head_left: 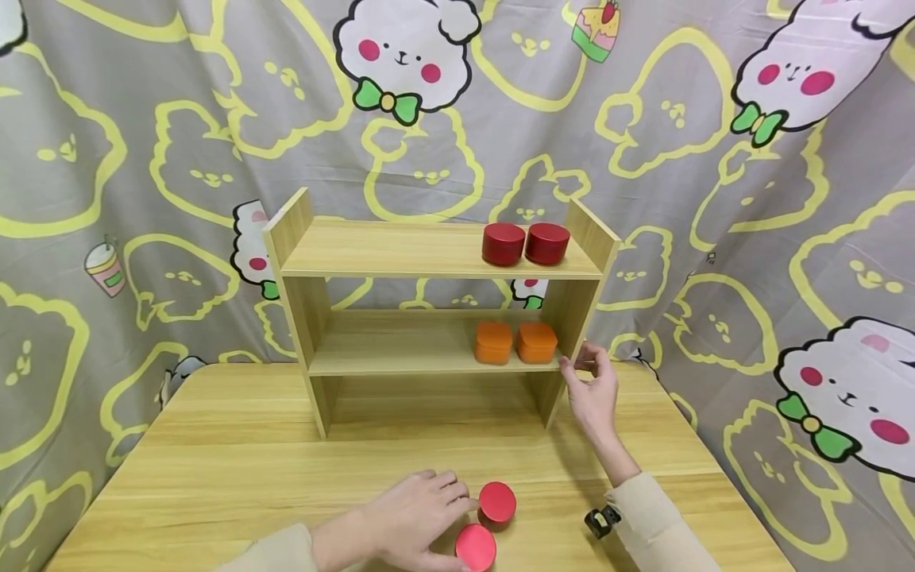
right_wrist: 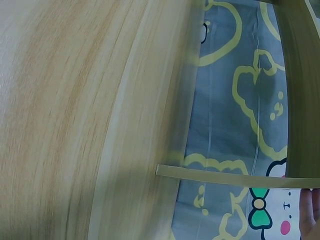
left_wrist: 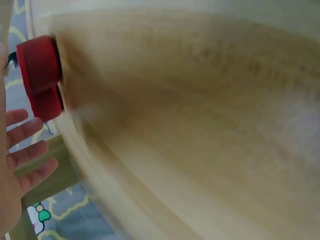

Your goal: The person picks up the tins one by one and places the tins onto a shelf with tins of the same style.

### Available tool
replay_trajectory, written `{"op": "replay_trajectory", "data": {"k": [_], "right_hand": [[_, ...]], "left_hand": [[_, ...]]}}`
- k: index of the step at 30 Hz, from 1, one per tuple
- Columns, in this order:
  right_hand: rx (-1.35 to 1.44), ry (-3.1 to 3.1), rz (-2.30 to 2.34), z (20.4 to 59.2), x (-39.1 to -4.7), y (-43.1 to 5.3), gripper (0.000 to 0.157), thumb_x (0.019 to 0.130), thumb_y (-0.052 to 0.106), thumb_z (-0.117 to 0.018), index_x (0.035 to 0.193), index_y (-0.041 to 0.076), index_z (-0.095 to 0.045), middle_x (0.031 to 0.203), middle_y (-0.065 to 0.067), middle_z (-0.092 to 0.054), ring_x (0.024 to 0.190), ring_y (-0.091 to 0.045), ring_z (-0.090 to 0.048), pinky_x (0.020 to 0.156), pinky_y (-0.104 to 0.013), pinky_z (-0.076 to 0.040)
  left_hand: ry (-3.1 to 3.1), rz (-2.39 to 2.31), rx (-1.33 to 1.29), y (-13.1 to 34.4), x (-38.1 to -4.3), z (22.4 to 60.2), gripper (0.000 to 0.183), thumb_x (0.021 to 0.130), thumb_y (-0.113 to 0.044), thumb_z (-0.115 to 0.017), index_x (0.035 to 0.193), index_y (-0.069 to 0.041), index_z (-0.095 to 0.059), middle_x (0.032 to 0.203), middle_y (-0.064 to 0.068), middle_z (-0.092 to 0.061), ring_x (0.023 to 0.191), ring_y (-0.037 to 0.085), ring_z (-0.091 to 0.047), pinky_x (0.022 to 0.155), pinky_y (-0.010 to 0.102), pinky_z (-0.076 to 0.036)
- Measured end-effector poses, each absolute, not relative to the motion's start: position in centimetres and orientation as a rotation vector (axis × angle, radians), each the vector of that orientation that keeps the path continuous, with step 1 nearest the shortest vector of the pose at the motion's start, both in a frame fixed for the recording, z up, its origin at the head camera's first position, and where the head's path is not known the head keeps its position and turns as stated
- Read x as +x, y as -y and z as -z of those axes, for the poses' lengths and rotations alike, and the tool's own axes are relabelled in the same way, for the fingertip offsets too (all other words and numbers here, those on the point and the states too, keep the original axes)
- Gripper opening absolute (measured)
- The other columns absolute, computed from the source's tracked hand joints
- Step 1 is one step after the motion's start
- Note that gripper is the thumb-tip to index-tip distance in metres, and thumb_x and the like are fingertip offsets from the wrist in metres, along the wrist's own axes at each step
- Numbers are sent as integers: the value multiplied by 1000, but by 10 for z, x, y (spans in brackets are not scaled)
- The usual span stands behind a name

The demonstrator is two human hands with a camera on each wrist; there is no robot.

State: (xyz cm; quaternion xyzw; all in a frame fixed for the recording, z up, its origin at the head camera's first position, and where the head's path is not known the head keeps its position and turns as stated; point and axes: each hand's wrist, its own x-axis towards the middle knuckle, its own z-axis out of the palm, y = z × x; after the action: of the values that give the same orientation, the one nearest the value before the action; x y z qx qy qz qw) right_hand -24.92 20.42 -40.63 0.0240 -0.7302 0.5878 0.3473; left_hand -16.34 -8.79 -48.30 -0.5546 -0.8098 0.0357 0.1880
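Note:
On the tabletop, my left hand (head_left: 418, 520) reaches beside two round red tins, one farther tin (head_left: 496, 503) and one nearer tin (head_left: 476, 548). Its fingers are spread, with the index fingertip at the farther tin and the thumb at the nearer one. In the left wrist view the fingers (left_wrist: 31, 131) extend loosely alongside the red tins (left_wrist: 39, 65). My right hand (head_left: 595, 389) grips the right side panel of a wooden shelf (head_left: 579, 318), thumb at the front edge and fingers around the outer side. The right wrist view catches only fingertips at its lower right edge.
Two dark red round tins (head_left: 503, 244) stand at the right of the shelf's top board. Below them, two orange boxes (head_left: 493, 343) sit on the middle board. A patterned curtain (head_left: 429, 159) hangs behind the wooden table (head_left: 236, 453).

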Motion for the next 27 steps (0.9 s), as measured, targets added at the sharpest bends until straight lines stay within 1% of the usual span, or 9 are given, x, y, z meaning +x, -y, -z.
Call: {"op": "replay_trajectory", "data": {"k": [6,11,15,22,27], "right_hand": [[70,1895,-1529,406,-250,-205,30,89,-14,-68,118,-17,-60,96,-7,-59,82,-4,-60,61,-8,-51],[77,1888,-1531,407,-250,-205,30,89,-14,-68,118,-17,-61,96,-11,-60,82,-3,-60,60,-8,-50],[78,1882,-1539,406,-250,-204,29,89,-14,-68,118,-17,-61,97,-11,-60,82,-3,-60,60,-8,-51],[78,1884,-1539,405,-249,-204,29,89,-14,-68,118,-18,-60,96,-5,-58,82,-4,-60,60,-7,-50],[75,1888,-1534,406,-249,-205,29,90,-14,-68,118,-17,-61,97,-7,-59,82,-4,-60,60,-8,-50]], "left_hand": [[2224,-130,-1578,87,-161,491,61,100,-75,-46,127,-24,-66,107,-15,-66,95,3,-57,72,15,-40],[2211,-126,-1564,86,-160,494,60,98,-76,-49,126,-26,-66,104,-17,-65,93,3,-55,71,14,-36],[2237,-115,-1569,85,-160,495,61,97,-77,-49,127,-27,-66,104,-17,-65,92,2,-55,70,13,-35],[2262,-92,-1587,84,-160,497,60,98,-76,-49,128,-27,-66,104,-16,-65,93,2,-55,71,13,-36],[2246,-96,-1583,82,-161,500,58,97,-76,-51,126,-27,-65,104,-16,-65,93,2,-55,71,13,-37]]}}
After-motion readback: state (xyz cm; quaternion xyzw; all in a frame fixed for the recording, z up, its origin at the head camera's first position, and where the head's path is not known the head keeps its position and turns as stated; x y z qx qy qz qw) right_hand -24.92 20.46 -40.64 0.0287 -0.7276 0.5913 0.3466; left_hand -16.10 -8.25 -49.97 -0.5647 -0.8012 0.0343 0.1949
